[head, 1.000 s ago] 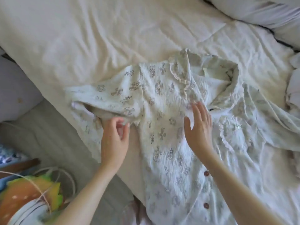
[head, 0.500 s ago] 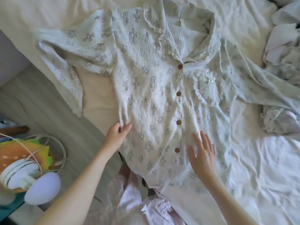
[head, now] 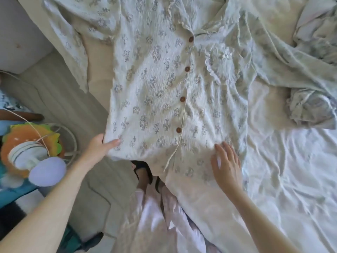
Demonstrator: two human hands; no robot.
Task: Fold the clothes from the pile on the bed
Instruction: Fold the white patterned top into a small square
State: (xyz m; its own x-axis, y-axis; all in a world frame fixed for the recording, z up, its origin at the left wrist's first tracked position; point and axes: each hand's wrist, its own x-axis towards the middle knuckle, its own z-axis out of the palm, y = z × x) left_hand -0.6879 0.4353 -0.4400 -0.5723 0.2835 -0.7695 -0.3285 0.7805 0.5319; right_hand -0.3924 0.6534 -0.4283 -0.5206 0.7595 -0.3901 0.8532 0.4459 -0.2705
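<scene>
Four brown buttons [head: 184, 84], unlabelled shirt [head: 155, 79].

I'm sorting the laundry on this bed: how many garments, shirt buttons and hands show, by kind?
Spread patterned shirt: 1
Crumpled clothes at the right edge: 2, upper and lower
Brown buttons: 4
Hands: 2, left hand pinching the hem, right hand flat on it
Total: 9

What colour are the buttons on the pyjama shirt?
Brown. The head view shows four buttons down the shirt front.
</scene>
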